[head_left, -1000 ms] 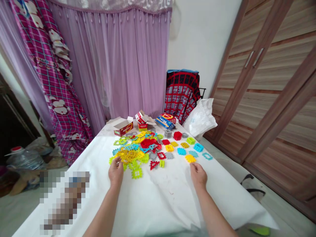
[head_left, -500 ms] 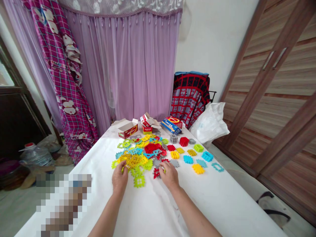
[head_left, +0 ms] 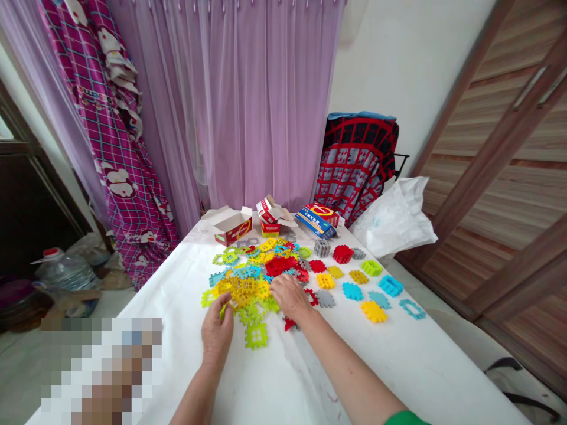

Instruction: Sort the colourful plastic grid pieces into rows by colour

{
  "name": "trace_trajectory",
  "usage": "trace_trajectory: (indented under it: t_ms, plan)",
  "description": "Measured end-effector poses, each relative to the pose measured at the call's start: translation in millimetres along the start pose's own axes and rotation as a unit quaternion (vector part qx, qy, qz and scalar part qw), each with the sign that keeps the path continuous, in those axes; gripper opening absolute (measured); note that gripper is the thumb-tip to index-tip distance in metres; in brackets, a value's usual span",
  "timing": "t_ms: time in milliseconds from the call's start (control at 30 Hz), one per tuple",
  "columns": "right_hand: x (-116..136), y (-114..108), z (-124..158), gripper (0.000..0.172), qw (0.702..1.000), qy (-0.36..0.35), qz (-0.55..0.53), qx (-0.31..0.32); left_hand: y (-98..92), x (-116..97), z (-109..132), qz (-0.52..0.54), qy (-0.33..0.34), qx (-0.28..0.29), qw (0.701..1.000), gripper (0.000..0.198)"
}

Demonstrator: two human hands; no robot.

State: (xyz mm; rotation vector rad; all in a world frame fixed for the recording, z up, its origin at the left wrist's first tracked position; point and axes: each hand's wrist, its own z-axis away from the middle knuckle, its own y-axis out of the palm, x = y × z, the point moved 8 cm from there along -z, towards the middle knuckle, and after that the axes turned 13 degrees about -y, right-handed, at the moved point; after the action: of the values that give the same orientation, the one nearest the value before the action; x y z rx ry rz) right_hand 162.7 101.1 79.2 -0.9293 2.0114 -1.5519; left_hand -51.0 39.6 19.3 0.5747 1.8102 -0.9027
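Observation:
A pile of plastic interlocking building pieces (head_left: pixel 243 289) in yellow, lime, red, blue and grey covers the middle of the table. My left hand (head_left: pixel 216 327) is at the pile's near left edge, thumb and fingers curled round a small lime interlocking piece (head_left: pixel 222 311), of which only a bit shows. Over the pile's right side lies my right hand (head_left: pixel 290 297), back up, fingers bent down together among the pieces; its fingertips and anything in them are hidden. Between the hands, a flat lime square piece (head_left: pixel 256 336) sticks out toward me. A red piece (head_left: pixel 289 323) peeks from under my right wrist.
Pieces sorted apart by colour, among them a yellow one (head_left: pixel 373 311) and a blue one (head_left: pixel 390 285), stand on the right. Open cardboard boxes (head_left: pixel 233 229) and a blue box (head_left: pixel 316 222) line the far edge. A white plastic bag (head_left: pixel 394 218) sits beyond the right edge.
My right hand has moved left and forward, from the grey and red pieces onto the pile. My left hand stays nearly in place. The view has tilted down slightly.

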Motion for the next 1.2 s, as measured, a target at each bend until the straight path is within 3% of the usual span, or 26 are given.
trace_trajectory:
  t_ms: [167,333,533,667,733,867,1067,1200]
  plan:
    - [3,7,3,0.032,1.0,-0.014,-0.013,0.012,2.1,-3,0,-0.009,0.011,0.006,1.0,0.033]
    - [10,16,-1,0.015,1.0,-0.016,-0.012,0.012,0.6,-6,1,-0.024,0.018,-0.002,1.0,0.033]
    - [2,-7,10,0.019,0.999,0.027,0.0,-0.017,-1.6,-27,7,-0.051,0.068,-0.001,0.996,0.028]
    - [-33,-24,44,0.031,0.977,0.134,-0.108,-0.123,-0.5,-43,17,-0.066,0.108,-0.002,0.992,0.027]
    - [-53,-19,71,0.032,0.948,0.183,-0.2,-0.169,2.4,-48,23,-0.07,0.123,0.002,0.99,0.027]
    - [-84,-6,124,0.028,0.899,0.247,-0.307,-0.193,13.0,-56,33,-0.08,0.163,0.025,0.983,0.028]
    - [-114,-15,163,0.029,0.92,0.288,-0.228,-0.134,16.1,-57,29,-0.084,0.128,0.04,0.987,0.029]
    - [-108,-22,172,0.039,0.938,0.293,-0.138,-0.123,11.9,-59,28,-0.077,0.095,0.043,0.991,0.029]
